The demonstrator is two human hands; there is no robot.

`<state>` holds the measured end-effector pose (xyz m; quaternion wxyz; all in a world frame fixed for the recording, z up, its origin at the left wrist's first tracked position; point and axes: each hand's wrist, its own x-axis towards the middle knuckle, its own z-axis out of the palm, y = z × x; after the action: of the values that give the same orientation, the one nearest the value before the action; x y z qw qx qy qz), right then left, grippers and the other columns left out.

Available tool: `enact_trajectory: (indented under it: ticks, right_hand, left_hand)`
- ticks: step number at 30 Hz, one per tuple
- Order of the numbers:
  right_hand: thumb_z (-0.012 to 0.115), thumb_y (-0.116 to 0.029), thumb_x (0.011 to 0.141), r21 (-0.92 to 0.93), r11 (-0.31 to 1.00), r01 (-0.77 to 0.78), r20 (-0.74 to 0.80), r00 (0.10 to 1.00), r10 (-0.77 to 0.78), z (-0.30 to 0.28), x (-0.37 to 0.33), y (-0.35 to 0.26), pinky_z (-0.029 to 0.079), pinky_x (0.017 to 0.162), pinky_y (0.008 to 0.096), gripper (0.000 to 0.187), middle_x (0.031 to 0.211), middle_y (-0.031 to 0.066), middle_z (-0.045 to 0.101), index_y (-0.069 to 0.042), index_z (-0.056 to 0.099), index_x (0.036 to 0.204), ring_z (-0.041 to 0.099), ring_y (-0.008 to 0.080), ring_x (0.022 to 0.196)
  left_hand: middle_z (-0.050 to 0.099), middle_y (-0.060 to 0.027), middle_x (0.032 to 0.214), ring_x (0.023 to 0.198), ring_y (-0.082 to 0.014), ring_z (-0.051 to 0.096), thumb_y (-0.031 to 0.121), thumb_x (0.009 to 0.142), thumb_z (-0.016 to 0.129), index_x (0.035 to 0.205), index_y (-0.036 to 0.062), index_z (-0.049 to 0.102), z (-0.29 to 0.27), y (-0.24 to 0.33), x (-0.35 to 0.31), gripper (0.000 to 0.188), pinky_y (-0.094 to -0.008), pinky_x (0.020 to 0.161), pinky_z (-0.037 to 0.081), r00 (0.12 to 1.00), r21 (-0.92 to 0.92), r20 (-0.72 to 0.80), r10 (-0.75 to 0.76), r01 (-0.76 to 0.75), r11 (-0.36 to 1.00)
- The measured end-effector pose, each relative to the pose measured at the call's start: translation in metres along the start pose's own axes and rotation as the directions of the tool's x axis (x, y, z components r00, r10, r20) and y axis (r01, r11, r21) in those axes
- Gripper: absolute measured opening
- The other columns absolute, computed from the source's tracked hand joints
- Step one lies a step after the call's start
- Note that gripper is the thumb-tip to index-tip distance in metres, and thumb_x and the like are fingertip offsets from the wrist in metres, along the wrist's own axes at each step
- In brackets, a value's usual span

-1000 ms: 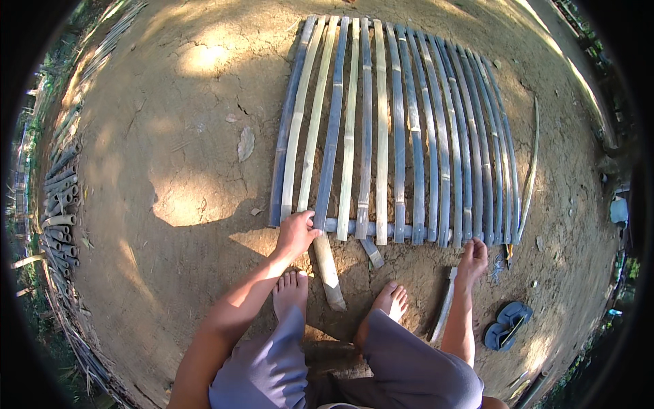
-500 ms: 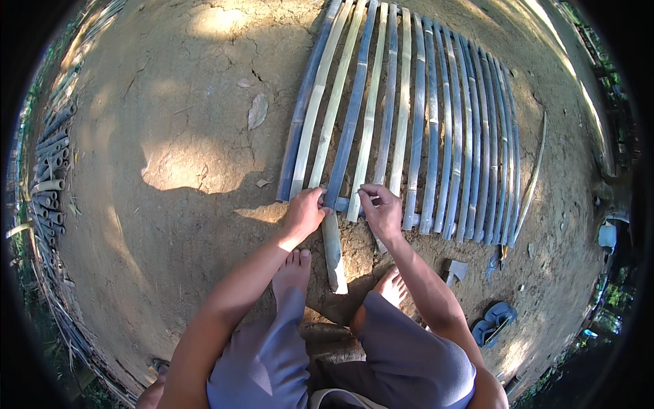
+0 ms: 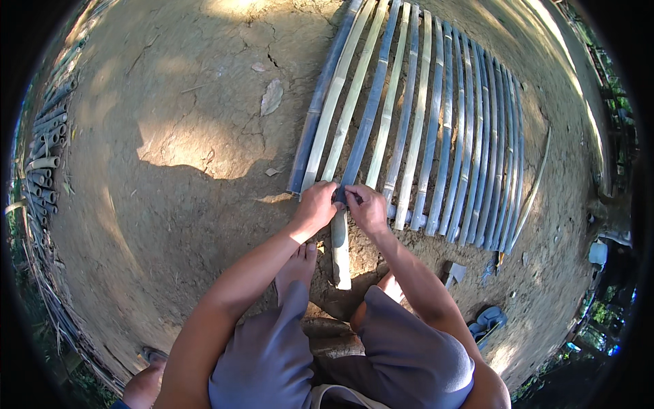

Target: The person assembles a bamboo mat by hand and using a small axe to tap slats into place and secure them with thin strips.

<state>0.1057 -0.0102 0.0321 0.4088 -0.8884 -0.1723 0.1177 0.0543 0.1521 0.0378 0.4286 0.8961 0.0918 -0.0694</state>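
A row of split bamboo slats (image 3: 426,129), some dark and some pale, lies side by side on the ground in front of me, joined by a crosspiece under their near ends. My left hand (image 3: 317,208) is closed at the near end of a dark bamboo slat (image 3: 361,136), its thumb on the slat. Right beside it, my right hand (image 3: 368,209) pinches at the same slat end; whatever sits between its fingertips is too small to make out. Below the hands a bamboo pole (image 3: 340,252) points toward me between my feet.
A flat metal blade (image 3: 455,274) lies right of my right foot, with dark sandals (image 3: 489,320) nearer me. Cut bamboo tubes (image 3: 44,163) are piled at the far left. A thin strip (image 3: 535,191) lies beyond the slats. Part of a person's foot (image 3: 154,356) shows lower left.
My right hand has moved left from the neighbouring pale slat to the dark slat's end, meeting my left hand there. The view has shifted slightly, with the slats now farther right.
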Motion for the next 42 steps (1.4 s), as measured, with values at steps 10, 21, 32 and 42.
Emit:
enact_trajectory:
  ticks: [10, 21, 32, 42]
  right_hand:
    - [0.074, -0.002, 0.085, -0.086, 0.952, 0.294, -0.019, 0.955, -0.297, -0.003, 0.001, -0.007, 0.061, 0.068, 0.0391, 0.021, 0.095, 0.0142, 0.075, -0.005, 0.075, 0.106, 0.075, 0.0331, 0.081]
    - [0.068, 0.003, 0.088, -0.067, 0.969, 0.237, -0.076, 0.967, -0.242, -0.032, -0.01, -0.023, 0.061, 0.07, 0.0403, 0.031, 0.103, 0.0195, 0.073, 0.0, 0.072, 0.119, 0.074, 0.0343, 0.084]
    - [0.067, -0.011, 0.095, -0.408, 0.802, -0.435, -0.514, 0.836, 0.192, -0.154, -0.2, 0.104, 0.053, 0.092, 0.0463, 0.045, 0.122, 0.019, 0.066, -0.005, 0.061, 0.139, 0.065, 0.0355, 0.109]
    - [0.078, -0.04, 0.087, -0.163, 0.487, -0.858, -0.432, 0.506, 0.746, -0.177, -0.318, 0.148, 0.054, 0.08, 0.0464, 0.055, 0.09, 0.0182, 0.074, -0.001, 0.066, 0.124, 0.071, 0.0354, 0.085]
  left_hand:
    - [0.073, -0.0161, 0.091, 0.084, -0.0327, 0.073, 0.002, 0.082, 0.078, 0.099, 0.0008, 0.075, 0.018, -0.013, 0.002, 0.018, -0.0403, 0.075, 0.058, 0.98, -0.168, -0.19, 0.055, -0.087, 0.982]
    - [0.073, -0.0188, 0.089, 0.081, -0.0346, 0.072, 0.007, 0.086, 0.078, 0.095, -0.0008, 0.075, 0.024, -0.012, 0.002, 0.013, -0.0408, 0.07, 0.055, 0.976, -0.137, -0.208, 0.068, -0.097, 0.986]
    - [0.074, -0.0172, 0.088, 0.082, -0.0342, 0.072, 0.012, 0.089, 0.076, 0.094, -0.0009, 0.076, 0.021, -0.013, -0.004, 0.014, -0.0412, 0.073, 0.055, 0.969, -0.158, -0.247, 0.032, -0.073, 0.985]
    - [0.074, -0.0154, 0.087, 0.08, -0.0337, 0.071, 0.012, 0.089, 0.077, 0.092, 0.0006, 0.077, 0.031, -0.007, -0.002, 0.012, -0.041, 0.071, 0.055, 0.96, -0.133, -0.273, 0.054, -0.093, 0.987]
